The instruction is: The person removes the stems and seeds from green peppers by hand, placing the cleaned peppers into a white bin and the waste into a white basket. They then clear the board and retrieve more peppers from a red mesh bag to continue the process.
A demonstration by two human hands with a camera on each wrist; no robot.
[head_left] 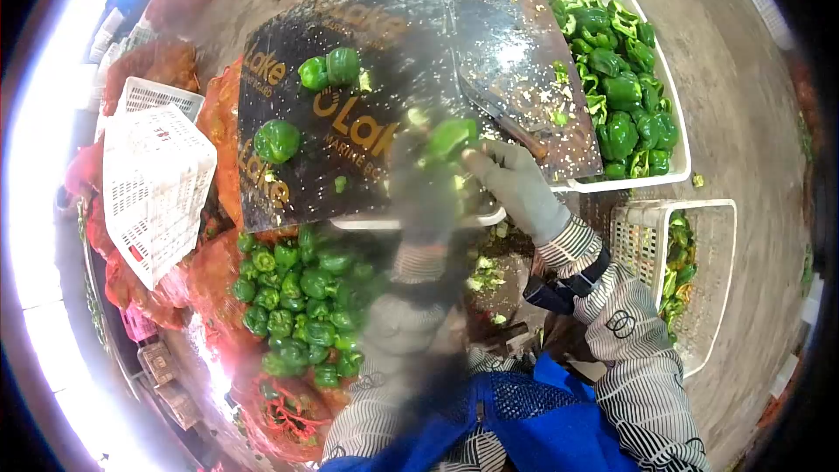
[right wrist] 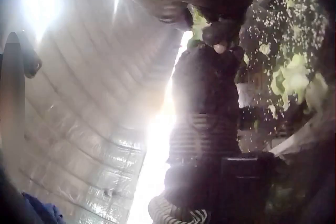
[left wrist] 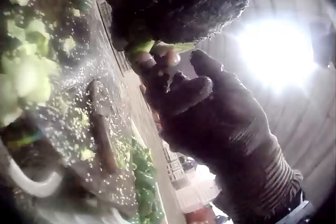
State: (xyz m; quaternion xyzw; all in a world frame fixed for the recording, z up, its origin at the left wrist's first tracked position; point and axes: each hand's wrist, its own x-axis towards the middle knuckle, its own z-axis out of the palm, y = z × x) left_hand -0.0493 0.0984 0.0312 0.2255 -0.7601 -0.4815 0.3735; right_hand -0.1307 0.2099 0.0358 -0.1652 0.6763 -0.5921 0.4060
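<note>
Above the board [head_left: 402, 61], the right hand [head_left: 517, 190] grips a pepper [head_left: 453, 136]; the left hand [head_left: 419, 188] is blurred, I cannot tell its fingers. Work seems well advanced: opened peppers [head_left: 622, 92] fill the tray [head_left: 687, 153] right of the board. Whole peppers [head_left: 278, 141] on it, and a heap [head_left: 297, 297] on its near side, seem left.

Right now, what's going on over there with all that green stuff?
A person in gloves is working on a green pepper, held in the left hand and right hand over the board. The knife lies on the board, with three whole peppers farther left. Opened peppers fill the tray on the right; more whole ones are heaped nearer the person.
</note>
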